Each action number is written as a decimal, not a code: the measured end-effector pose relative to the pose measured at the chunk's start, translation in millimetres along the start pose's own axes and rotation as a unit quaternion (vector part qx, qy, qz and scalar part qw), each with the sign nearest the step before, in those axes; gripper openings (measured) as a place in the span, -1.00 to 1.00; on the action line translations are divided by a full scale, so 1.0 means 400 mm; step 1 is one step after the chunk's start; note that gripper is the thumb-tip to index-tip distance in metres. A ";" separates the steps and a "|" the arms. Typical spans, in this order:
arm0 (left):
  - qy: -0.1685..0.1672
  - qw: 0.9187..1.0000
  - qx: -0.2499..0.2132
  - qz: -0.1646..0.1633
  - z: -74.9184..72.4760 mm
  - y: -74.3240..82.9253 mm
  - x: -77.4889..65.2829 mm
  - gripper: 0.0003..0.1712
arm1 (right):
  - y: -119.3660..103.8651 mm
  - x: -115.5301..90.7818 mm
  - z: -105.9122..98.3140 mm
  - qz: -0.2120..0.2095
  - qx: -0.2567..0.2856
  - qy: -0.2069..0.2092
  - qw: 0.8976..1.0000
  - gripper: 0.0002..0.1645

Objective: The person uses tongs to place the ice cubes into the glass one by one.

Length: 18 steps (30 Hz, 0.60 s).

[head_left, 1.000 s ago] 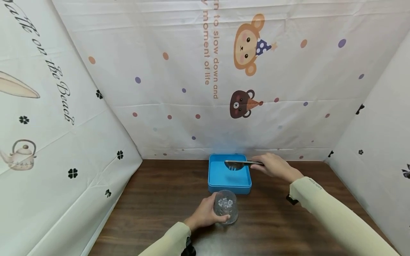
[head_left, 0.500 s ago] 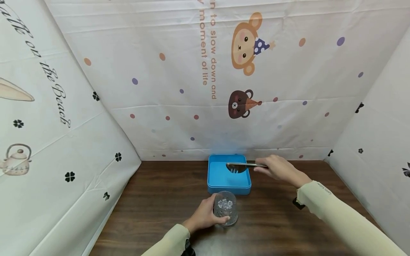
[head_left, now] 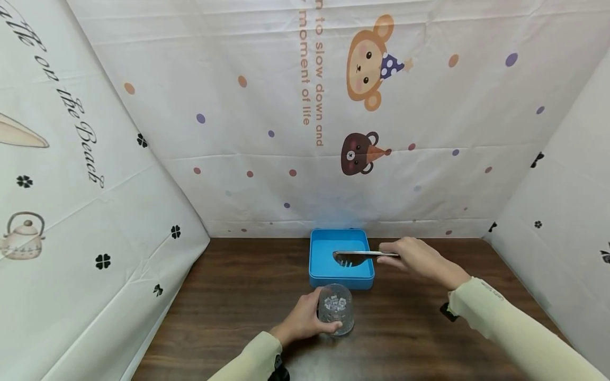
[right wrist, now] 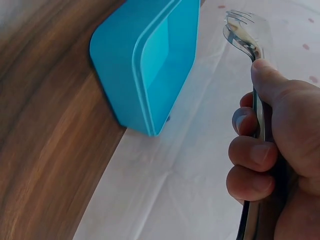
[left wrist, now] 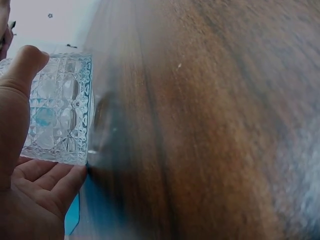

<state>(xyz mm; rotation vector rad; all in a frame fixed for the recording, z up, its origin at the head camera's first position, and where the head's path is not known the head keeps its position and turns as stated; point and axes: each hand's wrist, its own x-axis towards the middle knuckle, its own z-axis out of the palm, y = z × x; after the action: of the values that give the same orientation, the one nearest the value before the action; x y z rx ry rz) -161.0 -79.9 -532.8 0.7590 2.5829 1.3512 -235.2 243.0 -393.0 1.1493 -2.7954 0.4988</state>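
Note:
My left hand (head_left: 307,317) grips a clear patterned glass (head_left: 345,325) that stands upright on the table. Several clear ice-like cubes (head_left: 335,302) lie inside it. In the left wrist view my thumb and fingers wrap around the glass (left wrist: 65,115) from both sides. My right hand (head_left: 416,259) holds metal serving tongs (head_left: 367,254) by the handles, fingers curled round them. Their head, with a spoon-like side and fork tines (right wrist: 240,20), hangs over the blue box (head_left: 340,280). Whether anything sits between the tong ends I cannot tell. The box is open-topped and stands just behind the glass.
A dark wood table (head_left: 248,275) extends to both sides of the box. Behind it rises a printed white cloth backdrop (head_left: 267,190), and similar cloth walls close off the left and right sides. The box stands near the back wall.
My right hand has moved to the right and slightly toward me. The tong head has dipped a little lower over the box. My left hand and the glass stay in place.

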 end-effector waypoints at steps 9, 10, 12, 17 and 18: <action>0.014 1.000 0.021 0.011 0.006 -0.006 0.003 -0.07 | -0.048 -0.034 0.016 -0.042 0.016 -0.001 0.999 -0.70; 0.015 1.000 0.022 0.012 0.006 -0.006 0.004 -0.07 | -0.052 -0.038 0.019 -0.044 0.015 -0.003 0.999 -0.70; 0.016 1.000 0.024 0.014 0.006 -0.005 0.004 -0.07 | -0.060 -0.044 0.023 -0.048 0.017 -0.005 0.999 -0.71; 0.016 0.999 0.026 0.014 0.006 -0.004 0.004 -0.10 | -0.074 -0.053 0.031 -0.052 0.026 -0.017 0.998 -0.72; 0.016 0.999 0.027 0.015 0.007 -0.005 0.003 -0.11 | -0.077 -0.054 0.033 -0.052 0.027 -0.019 0.998 -0.72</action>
<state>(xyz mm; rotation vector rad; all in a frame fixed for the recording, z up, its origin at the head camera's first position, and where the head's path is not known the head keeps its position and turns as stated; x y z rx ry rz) -162.0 -78.0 -535.8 0.7948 2.6541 1.3173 -197.7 232.7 -401.3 1.3198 -2.7513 0.5521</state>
